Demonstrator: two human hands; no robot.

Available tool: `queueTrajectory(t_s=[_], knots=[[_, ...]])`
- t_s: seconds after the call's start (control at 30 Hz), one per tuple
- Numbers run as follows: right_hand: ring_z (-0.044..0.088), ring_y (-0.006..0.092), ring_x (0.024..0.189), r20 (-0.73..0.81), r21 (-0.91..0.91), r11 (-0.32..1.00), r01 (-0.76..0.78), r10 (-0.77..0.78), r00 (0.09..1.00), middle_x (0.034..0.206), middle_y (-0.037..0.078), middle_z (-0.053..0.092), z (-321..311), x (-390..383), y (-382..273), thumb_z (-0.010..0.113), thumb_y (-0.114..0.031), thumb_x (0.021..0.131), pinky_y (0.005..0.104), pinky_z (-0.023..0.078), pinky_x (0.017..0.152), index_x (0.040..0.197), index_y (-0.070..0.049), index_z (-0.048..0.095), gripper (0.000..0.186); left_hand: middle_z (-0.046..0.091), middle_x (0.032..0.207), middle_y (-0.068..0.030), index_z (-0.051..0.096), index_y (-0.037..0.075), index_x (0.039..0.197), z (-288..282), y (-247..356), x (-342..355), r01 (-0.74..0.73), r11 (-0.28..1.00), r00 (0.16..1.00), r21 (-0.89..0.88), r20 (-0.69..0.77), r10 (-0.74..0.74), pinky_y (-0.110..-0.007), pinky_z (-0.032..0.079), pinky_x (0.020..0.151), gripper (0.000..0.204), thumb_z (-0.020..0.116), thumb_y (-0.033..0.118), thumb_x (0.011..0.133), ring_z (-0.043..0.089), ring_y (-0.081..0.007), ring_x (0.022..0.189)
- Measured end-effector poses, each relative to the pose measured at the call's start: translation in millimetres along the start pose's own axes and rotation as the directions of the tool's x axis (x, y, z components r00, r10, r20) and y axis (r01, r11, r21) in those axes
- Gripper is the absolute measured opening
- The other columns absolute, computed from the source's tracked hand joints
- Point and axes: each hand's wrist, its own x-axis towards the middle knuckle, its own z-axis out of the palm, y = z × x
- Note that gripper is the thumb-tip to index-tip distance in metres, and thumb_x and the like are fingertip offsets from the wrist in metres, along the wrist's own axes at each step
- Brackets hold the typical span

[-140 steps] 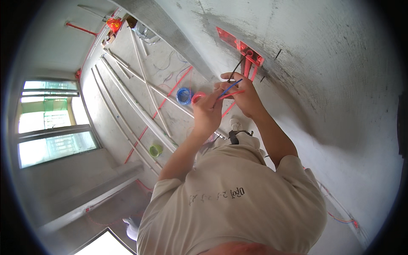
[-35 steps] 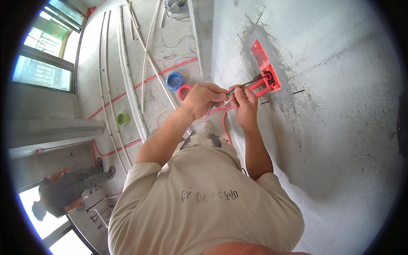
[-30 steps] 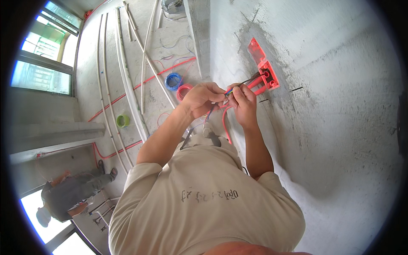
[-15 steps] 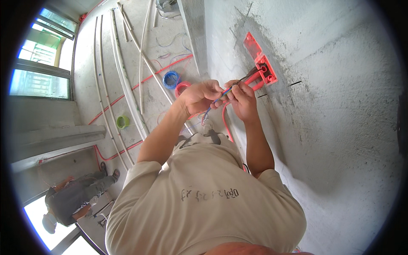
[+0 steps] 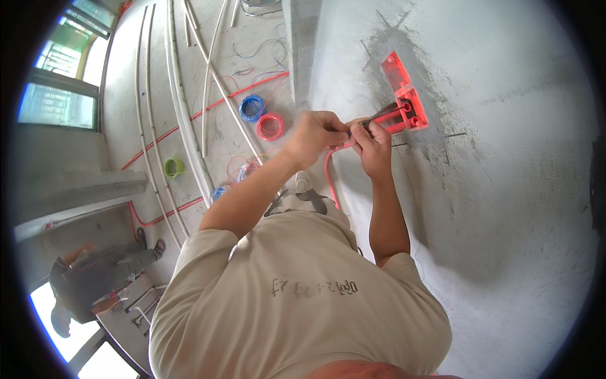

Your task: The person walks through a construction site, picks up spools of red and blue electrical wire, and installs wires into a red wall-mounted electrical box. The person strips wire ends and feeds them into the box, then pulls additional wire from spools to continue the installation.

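A bundle of thin electrical wires runs out of an open red junction box set in the grey wall. My right hand is closed on the bundle a little way from the box, with the thumb uppermost. Close against it, my left hand pinches the wires' other part, where a bit of blue shows at the fingertips. The fingers hide most of the wires between the hands. Below the bundle, a red conduit reaches toward the box. The box's red upper panel sticks up above it.
Blue and red wire coils lie on the concrete floor, with a green coil further left. Long pale pipes and red conduit cross the floor. A person is at the lower left.
My hands have come closer together, and the coloured wires that showed between them are now mostly covered. The whole view has shifted slightly, with the box now further right.
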Motion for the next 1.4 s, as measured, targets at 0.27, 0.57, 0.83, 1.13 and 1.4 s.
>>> queueTrajectory(t_s=[0.27, 0.57, 0.83, 1.13, 1.4], knots=[[0.053, 0.0084, 0.074, -0.244, 0.217, 0.959, 0.184, -0.129, 0.961, 0.089, 0.003, 0.062, 27.5, 15.8, 14.6, 0.058, -0.012, 0.106, 0.0233, 0.041, 0.062, 0.099, 0.000, 0.063, 0.015, 0.070, 0.092, -0.0177, 0.071, -0.004, 0.101, 13.5, -14.6, 0.6, -0.552, 0.619, 0.730, 0.559, -0.035, 0.683, -0.040, 0.057, 0.075, 0.015, 0.065, -0.004, 0.087, 0.069, -0.0344, 0.081], [0.038, 0.0072, 0.065, -0.395, -0.047, 0.992, 0.118, -0.127, 0.910, 0.074, -0.003, 0.042, 33.9, 11.2, 38.2, 0.059, -0.023, 0.107, 0.0244, 0.033, 0.058, 0.100, 0.003, 0.061, 0.027, 0.071, 0.117, -0.0170, 0.069, 0.006, 0.121, -201.1, -156.7, -129.7, 0.206, 0.414, 0.972, 0.886, -0.235, 0.019, -0.048, 0.056, 0.090, 0.035, 0.069, 0.013, 0.086, 0.069, -0.0369, 0.109], [0.036, 0.0059, 0.063, -0.479, -0.211, 0.976, -0.052, -0.057, 0.876, 0.076, -0.003, 0.046, 38.1, 10.2, 41.7, 0.059, -0.027, 0.107, 0.0234, 0.027, 0.056, 0.109, 0.004, 0.064, 0.032, 0.064, 0.072, -0.0156, 0.071, -0.003, 0.087, -243.7, -287.3, -347.0, 0.503, 0.844, 0.766, 0.184, -0.547, -0.338, -0.042, 0.046, 0.065, 0.019, 0.057, 0.001, 0.073, 0.057, -0.0235, 0.068], [0.041, 0.0063, 0.067, -0.502, -0.246, 0.966, -0.076, -0.061, 0.863, 0.077, -0.004, 0.047, -2.9, 25.9, 62.3, 0.063, -0.026, 0.105, 0.0222, 0.034, 0.058, 0.106, 0.002, 0.066, 0.028, 0.074, 0.106, -0.0237, 0.075, 0.004, 0.110, -251.9, -300.8, -332.1, 0.284, 0.952, 0.830, 0.114, -0.526, -0.185, -0.038, 0.053, 0.086, 0.028, 0.066, 0.010, 0.085, 0.072, -0.0309, 0.096], [0.044, 0.0062, 0.064, -0.471, -0.186, 0.982, -0.017, -0.074, 0.879, 0.071, -0.003, 0.050, 15.0, 19.1, 50.2, 0.065, -0.027, 0.104, 0.0241, 0.033, 0.054, 0.097, -0.002, 0.070, 0.027, 0.074, 0.118, -0.0179, 0.064, -0.001, 0.129, -291.1, -408.2, -304.6, 0.211, 0.968, 0.945, 0.139, 0.223, -0.238, -0.042, 0.050, 0.098, 0.044, 0.069, 0.018, 0.090, 0.067, -0.0303, 0.108]])
